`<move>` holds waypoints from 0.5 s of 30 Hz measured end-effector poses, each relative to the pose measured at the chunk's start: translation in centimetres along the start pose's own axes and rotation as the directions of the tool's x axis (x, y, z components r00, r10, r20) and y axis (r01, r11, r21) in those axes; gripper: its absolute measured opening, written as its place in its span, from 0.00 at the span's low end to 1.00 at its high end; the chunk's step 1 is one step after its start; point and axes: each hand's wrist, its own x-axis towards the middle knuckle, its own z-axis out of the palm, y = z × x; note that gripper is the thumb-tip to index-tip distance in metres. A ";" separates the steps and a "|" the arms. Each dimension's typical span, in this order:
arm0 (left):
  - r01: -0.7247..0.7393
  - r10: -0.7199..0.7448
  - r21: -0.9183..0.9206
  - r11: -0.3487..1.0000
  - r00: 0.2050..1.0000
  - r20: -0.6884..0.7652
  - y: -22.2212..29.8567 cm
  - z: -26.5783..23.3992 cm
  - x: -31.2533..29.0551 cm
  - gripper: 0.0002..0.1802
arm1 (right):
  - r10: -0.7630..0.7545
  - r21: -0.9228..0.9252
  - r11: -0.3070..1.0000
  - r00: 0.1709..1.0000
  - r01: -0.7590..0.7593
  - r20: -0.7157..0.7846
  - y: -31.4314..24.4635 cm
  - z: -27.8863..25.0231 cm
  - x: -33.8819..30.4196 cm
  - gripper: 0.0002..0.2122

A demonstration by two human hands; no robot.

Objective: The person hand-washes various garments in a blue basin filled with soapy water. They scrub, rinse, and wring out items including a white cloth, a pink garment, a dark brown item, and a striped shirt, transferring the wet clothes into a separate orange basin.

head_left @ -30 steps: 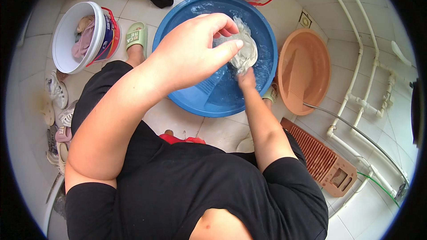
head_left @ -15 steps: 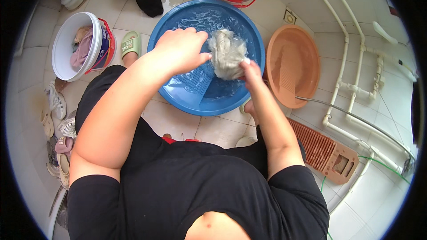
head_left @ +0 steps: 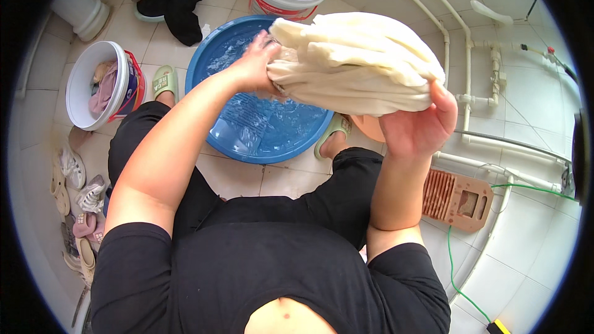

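A bulky, folded cream cloth (head_left: 359, 65) is lifted above the right side of a blue washbasin (head_left: 266, 156) with water in it. My right hand (head_left: 417, 117) grips the cloth's right end, fingers curled at its edge. At its left end, my left hand (head_left: 253, 65) has the bunched cloth between thumb and fingers; its fingertips are slightly blurred. A ridged washboard surface (head_left: 244, 117) shows through the water inside the basin. The raised cloth hides the basin's upper right part and most of an orange-brown basin (head_left: 369, 127).
Buckets holding clothes stand at the left (head_left: 80, 96) and at the far side (head_left: 288, 3). A brown washboard (head_left: 455, 201) leans by white pipes (head_left: 468, 68) on the right, near a green cord (head_left: 455, 272). Several shoes (head_left: 74, 167) line the left wall.
The cloth was a small wet bundle over the basin; now it is spread larger, raised and shifted right. My right hand has risen nearer; my left hand now meets the cloth.
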 end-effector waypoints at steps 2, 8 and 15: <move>0.198 -0.017 -0.577 0.792 0.953 0.304 1.4 -0.7 0.0 0.33 | -0.038 0.036 0.999 0.997 0.036 0.070 -0.6 -1.1 -0.2 0.21; 0.291 -0.161 -0.940 0.180 0.951 0.263 -0.1 -1.5 -0.1 0.18 | -0.163 -0.324 0.946 0.813 -0.034 -0.560 -0.6 -9.6 0.8 0.22; -0.038 0.015 -0.960 0.277 0.999 -0.036 5.4 -3.2 -0.5 0.36 | 0.569 0.258 0.770 0.446 -0.583 -0.690 8.3 -16.0 1.9 0.31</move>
